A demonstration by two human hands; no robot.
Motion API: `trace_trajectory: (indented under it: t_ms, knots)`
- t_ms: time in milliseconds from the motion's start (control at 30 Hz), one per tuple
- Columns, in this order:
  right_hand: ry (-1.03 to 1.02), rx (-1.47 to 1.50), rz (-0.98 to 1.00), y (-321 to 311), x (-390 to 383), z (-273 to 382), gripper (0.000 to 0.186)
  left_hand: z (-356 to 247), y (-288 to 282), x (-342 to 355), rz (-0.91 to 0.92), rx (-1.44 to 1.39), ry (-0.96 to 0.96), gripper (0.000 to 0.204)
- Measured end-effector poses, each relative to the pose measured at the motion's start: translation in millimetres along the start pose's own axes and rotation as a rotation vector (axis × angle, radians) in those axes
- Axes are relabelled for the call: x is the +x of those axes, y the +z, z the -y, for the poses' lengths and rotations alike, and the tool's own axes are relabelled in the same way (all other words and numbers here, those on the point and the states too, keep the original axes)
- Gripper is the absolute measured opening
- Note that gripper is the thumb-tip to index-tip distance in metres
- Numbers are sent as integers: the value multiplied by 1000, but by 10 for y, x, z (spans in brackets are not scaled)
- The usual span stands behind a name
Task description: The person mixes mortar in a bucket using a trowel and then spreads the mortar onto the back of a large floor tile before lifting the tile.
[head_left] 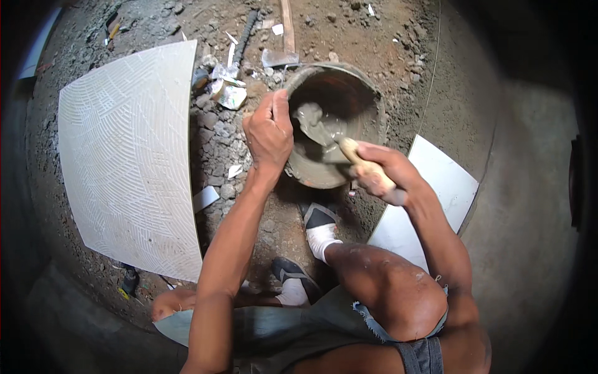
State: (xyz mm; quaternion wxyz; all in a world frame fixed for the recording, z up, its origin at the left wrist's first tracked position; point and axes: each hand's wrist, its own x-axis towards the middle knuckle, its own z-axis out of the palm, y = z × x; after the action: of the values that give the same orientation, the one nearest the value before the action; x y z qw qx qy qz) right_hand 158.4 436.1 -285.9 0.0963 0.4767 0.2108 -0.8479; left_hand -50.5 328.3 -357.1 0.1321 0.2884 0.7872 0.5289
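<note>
Left hand (269,132) grips the bucket (317,179), right hand (393,176) clutches the trowel (369,166). Prob just mixing mortar (309,115); next stroke needs steady bracing imo.

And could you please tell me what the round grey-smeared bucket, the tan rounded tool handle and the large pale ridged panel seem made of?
Round grey-smeared bucket: possibly rubber or plastic; dull coating hides its finish.
Tan rounded tool handle: probably smooth wood, from its colour and shape.
Large pale ridged panel: likely matt ceramic tile, looking thin and rigid.
</note>
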Motion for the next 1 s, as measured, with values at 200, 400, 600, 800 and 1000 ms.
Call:
trace_trajectory:
  t_ms: [200, 400, 600, 800, 1000]
  knots:
    - [-483, -1228, -333, -5, -259, 125, 47, -90, -60, 119, 60, 87, 8, 28]
    - [-489, -1933, -451, 66, 345, -373, 48, 149, -7, -21, -11, 86, -46, 30]
    - [-401, -2038, -390, 221, -53, 66, 46, 132, -26, -139, -32, 84, 0, 35]
    - [-620, -2144, -455, 284, 220, -101, 41, 89, 56, 74, -8, 33, 37, 32]
    - [-347, -2257, -243, 519, -155, 28, 48, 128, 72, 49, -34, 32, 47, 31]
